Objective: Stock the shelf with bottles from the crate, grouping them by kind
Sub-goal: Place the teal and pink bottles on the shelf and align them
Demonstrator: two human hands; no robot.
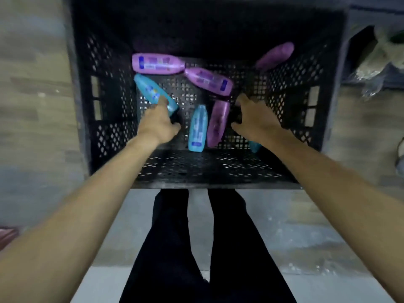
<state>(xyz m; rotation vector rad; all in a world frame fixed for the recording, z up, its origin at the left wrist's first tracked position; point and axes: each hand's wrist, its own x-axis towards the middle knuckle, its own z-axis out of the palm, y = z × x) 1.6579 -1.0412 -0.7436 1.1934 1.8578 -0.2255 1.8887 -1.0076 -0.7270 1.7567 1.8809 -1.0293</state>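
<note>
Pick-up step: both arms down in the black crate (105, 88), left hand (158, 122) closing on a blue bottle (150, 90), right hand (251, 119) open beside a purple bottle (218, 122), other bottles loose on crate floor, next likely grip, lift out toward shelf

Head view, looking steeply down, close over crate (105, 119)

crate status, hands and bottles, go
Left hand closing on blue bottle. Right hand open beside purple bottle. Bottles loose in crate, nothing blocking.
</note>
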